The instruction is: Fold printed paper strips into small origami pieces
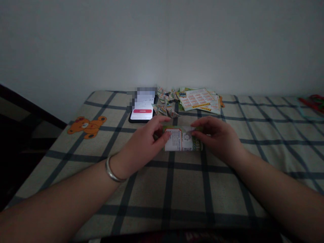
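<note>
A folded printed paper (177, 140), white with green edges and a red-framed block of text, is held just above the checked tablecloth. At its left end my left hand (154, 135) pinches it, thumb on the printed face and index finger stretched past the top edge. My right hand (215, 136) grips the right end between thumb and fingers. Behind the hands lie several small folded paper pieces (165, 109) in a loose cluster. To their right rests a stack of flat printed sheets (198, 100).
A phone (142, 113) with a lit screen stands behind my left hand, leaning toward the wall (162, 44). Bear figures (87, 127) mark the tablecloth (141, 202) at left. Something red (315, 103) lies at the far right. A dark rail (30, 104) borders the left side.
</note>
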### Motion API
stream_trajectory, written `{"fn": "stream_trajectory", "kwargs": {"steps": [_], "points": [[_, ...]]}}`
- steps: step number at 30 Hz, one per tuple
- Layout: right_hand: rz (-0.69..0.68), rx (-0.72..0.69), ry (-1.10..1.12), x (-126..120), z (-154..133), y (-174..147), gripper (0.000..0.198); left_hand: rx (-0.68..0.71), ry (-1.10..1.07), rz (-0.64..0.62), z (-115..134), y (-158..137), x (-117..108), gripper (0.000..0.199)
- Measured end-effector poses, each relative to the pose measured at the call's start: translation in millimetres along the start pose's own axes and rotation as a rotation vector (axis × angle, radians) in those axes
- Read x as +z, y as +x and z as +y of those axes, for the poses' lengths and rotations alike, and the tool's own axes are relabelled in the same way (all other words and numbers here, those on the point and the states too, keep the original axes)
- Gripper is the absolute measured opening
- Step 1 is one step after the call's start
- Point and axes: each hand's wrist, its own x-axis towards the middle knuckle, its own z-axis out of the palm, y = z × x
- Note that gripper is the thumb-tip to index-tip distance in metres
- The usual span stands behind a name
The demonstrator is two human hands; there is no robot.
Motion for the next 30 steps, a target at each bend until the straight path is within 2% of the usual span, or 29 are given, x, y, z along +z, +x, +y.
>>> {"fn": "stream_trajectory", "kwargs": {"steps": [5, 12, 23, 30], "points": [[0.011, -0.051, -0.028, 0.3, 1.7, -1.4, 0.016, -0.032, -0.073, 0.021, 2.3, 2.0, 1.1, 0.022], [0.029, -0.047, -0.078, 0.4, 1.1, -1.5, 0.019, -0.035, -0.134, 0.028, 1.1, 1.6, 3.2, 0.029], [0.078, -0.03, -0.078, 2.6, 3.4, -3.3, 0.02, -0.014, -0.085, 0.06, 2.2, 0.7, 0.9, 0.023], [0.029, 0.033, -0.058, 0.4, 0.9, -4.4, 0.028, -0.098, -0.27, 0.081, 2.2, 0.4, 3.3, 0.027]]}}
